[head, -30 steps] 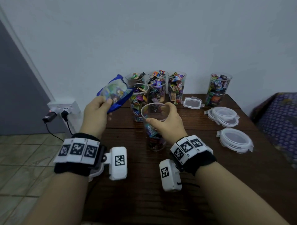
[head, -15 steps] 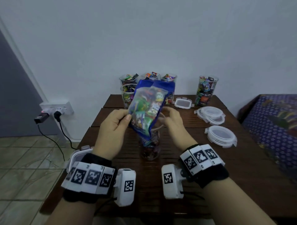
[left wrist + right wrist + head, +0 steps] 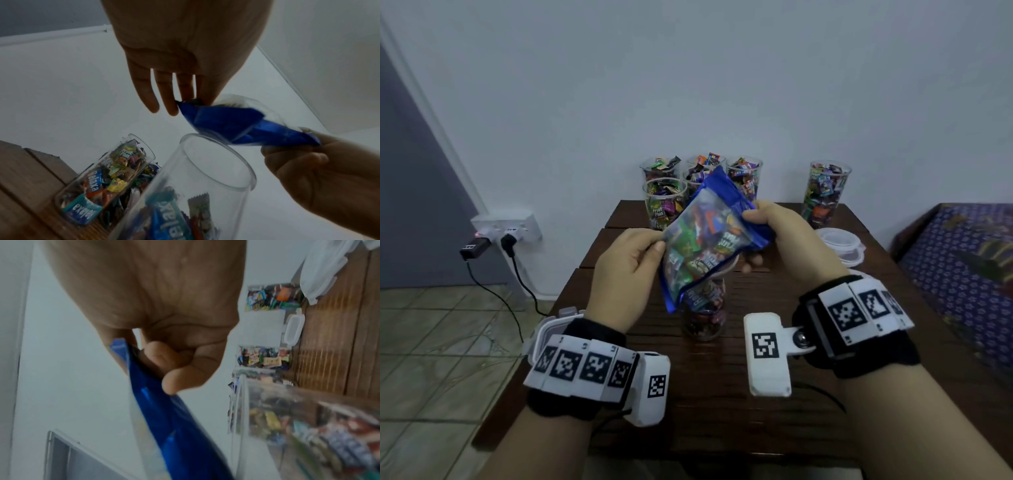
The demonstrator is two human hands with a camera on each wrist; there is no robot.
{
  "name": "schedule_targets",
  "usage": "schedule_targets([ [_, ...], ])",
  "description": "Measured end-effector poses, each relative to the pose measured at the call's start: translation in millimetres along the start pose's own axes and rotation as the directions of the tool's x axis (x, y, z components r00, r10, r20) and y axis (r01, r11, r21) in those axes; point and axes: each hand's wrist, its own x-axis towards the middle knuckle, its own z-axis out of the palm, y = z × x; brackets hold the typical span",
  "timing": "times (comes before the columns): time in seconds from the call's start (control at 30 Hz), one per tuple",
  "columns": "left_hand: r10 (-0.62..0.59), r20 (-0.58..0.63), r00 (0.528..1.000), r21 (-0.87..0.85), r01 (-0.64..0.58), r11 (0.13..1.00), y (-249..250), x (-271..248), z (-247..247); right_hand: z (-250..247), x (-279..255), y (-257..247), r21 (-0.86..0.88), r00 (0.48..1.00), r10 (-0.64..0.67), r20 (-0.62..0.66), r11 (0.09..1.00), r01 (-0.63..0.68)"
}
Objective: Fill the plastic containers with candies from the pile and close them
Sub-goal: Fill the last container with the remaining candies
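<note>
A blue candy bag with a clear window hangs tilted over a clear plastic container, its lower end at the rim. That container stands mid-table, partly filled with wrapped candies. My left hand pinches the bag's left edge. My right hand grips its upper right corner. In the left wrist view the bag reaches over the container's open rim, pinched by my left fingertips. The right wrist view shows my curled right fingers on the bag.
Several filled containers stand at the table's back, one more at the back right. Round lids lie behind my right hand. A rectangular lidded box sits at the table's left edge. A wall socket with cables is on the left, a blue-covered bed on the right.
The bag has come from the upper left to over the container. My right hand has left the container's rim and taken the bag's upper corner.
</note>
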Motion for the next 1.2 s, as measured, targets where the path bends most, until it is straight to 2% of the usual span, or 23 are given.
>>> schedule_targets([
  [0.13,-0.083,-0.077,0.994,0.003,0.083,0.997,4.9,4.6,-7.3,11.3,-4.6,2.7,0.051,0.995,-0.081,0.060,0.996,0.078],
  [0.23,-0.177,-0.171,0.969,-0.103,0.161,0.981,19.9,10.5,-14.5,23.8,-6.4,2.3,0.027,0.992,-0.083,0.093,0.996,0.081],
  [0.3,-0.214,-0.182,0.960,-0.180,0.181,0.967,32.0,15.1,-17.8,34.3,-8.4,3.2,-0.029,0.990,-0.077,0.121,0.996,0.081],
  [0.47,-0.205,0.013,0.979,-0.144,0.205,0.968,52.4,17.2,-23.7,56.0,-12.9,15.2,-0.153,0.983,-0.068,0.169,0.984,0.094],
  [0.57,-0.274,0.108,0.956,-0.117,0.286,0.951,46.9,17.6,-27.4,62.1,-12.8,25.2,-0.165,0.980,-0.055,0.189,0.983,0.087],
  [0.63,-0.322,0.151,0.935,-0.159,0.344,0.925,40.9,17.8,-28.7,64.2,-11.5,31.1,-0.162,0.980,-0.051,0.193,0.983,0.083],
  [0.77,-0.352,0.208,0.912,-0.275,0.400,0.874,35.5,14.6,-29.3,65.0,-8.0,39.2,-0.170,0.988,-0.065,0.139,0.981,0.089],
  [1.0,-0.340,0.227,0.913,-0.324,0.399,0.858,35.2,11.7,-34.1,54.4,-2.0,37.3,-0.099,0.994,-0.040,-0.099,0.995,0.030],
  [1.2,-0.317,0.167,0.934,-0.289,0.354,0.890,32.5,7.3,-38.0,53.8,-5.1,35.5,-0.199,0.991,-0.091,-0.100,0.978,0.070],
])
